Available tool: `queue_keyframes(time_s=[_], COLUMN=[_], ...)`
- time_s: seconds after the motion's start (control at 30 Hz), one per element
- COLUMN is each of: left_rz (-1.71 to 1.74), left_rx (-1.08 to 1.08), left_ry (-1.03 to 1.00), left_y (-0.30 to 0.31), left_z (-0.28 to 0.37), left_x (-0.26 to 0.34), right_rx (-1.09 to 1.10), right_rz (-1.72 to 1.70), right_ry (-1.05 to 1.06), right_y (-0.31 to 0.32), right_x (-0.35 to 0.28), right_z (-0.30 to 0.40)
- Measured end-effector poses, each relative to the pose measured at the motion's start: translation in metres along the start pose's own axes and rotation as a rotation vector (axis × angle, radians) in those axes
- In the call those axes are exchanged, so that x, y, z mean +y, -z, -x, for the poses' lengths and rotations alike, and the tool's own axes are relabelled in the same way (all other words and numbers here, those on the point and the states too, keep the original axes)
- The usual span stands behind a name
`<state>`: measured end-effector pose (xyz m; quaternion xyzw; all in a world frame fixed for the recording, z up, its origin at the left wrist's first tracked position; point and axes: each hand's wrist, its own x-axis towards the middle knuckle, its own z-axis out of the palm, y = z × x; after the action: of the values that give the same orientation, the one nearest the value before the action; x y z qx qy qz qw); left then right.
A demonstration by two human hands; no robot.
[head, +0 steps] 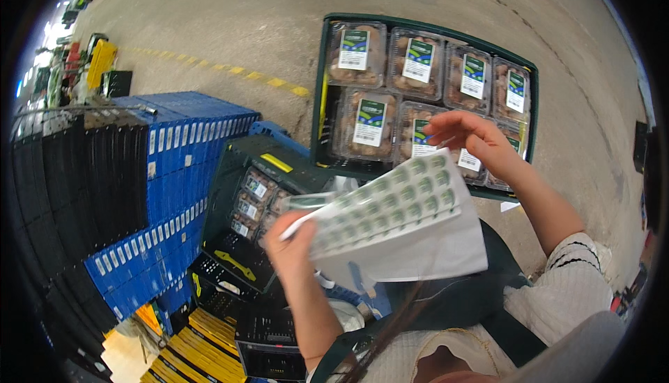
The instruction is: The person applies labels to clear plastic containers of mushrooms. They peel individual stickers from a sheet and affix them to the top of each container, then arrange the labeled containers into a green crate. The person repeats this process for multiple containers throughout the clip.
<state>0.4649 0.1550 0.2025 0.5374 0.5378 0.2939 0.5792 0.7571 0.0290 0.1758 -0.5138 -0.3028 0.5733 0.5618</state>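
My left hand [292,247] grips one end of a white backing sheet [418,249] that carries rows of small round green stickers [400,195]. The sheet slants up to the right across my front. My right hand [475,140] hovers above its upper right corner, fingers bent and apart, with nothing visible in them. Beneath that hand is a dark green plastic crate [428,22] holding two rows of clear plastic clamshell packs [368,124] of brownish, lumpy produce. Each fully visible pack bears a green, blue and white label [418,59]. Hand and sheet hide parts of the front row.
A second green crate [219,174] with smaller-looking labelled packs [256,187] stands lower to the left. Beyond it rise stacks of blue [177,142] and black folded crates [78,174]. Yellow folded crates [198,351] lie at the bottom. Yellow striped tape [230,69] crosses the concrete floor.
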Motion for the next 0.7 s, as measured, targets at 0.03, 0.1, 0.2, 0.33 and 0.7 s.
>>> queue_keyframes(time_s=[0.03, 0.1, 0.2, 0.33, 0.7], left_rz=[0.025, 0.155, 0.308, 0.259, -0.197], left_rx=[-0.110, -0.157, -0.132, -0.179, -0.404], left_ry=[0.033, 0.180, 0.165, 0.173, -0.203], left_y=[-0.008, -0.019, -0.031, -0.027, -0.064], left_z=[-0.003, -0.002, -0.002, -0.003, -0.003], left_x=[-0.011, -0.023, -0.023, -0.030, 0.007], right_rx=[-0.052, -0.043, 0.088, 0.204, -0.175], right_rz=[-0.118, 0.222, 0.434, 0.495, 0.939], right_ry=[-0.038, -0.001, -0.116, -0.154, 0.228], right_y=[-0.011, -0.026, -0.025, -0.016, -0.027], right_x=[-0.007, -0.014, -0.007, 0.005, -0.048], right_z=[-0.006, -0.011, -0.007, 0.010, -0.005])
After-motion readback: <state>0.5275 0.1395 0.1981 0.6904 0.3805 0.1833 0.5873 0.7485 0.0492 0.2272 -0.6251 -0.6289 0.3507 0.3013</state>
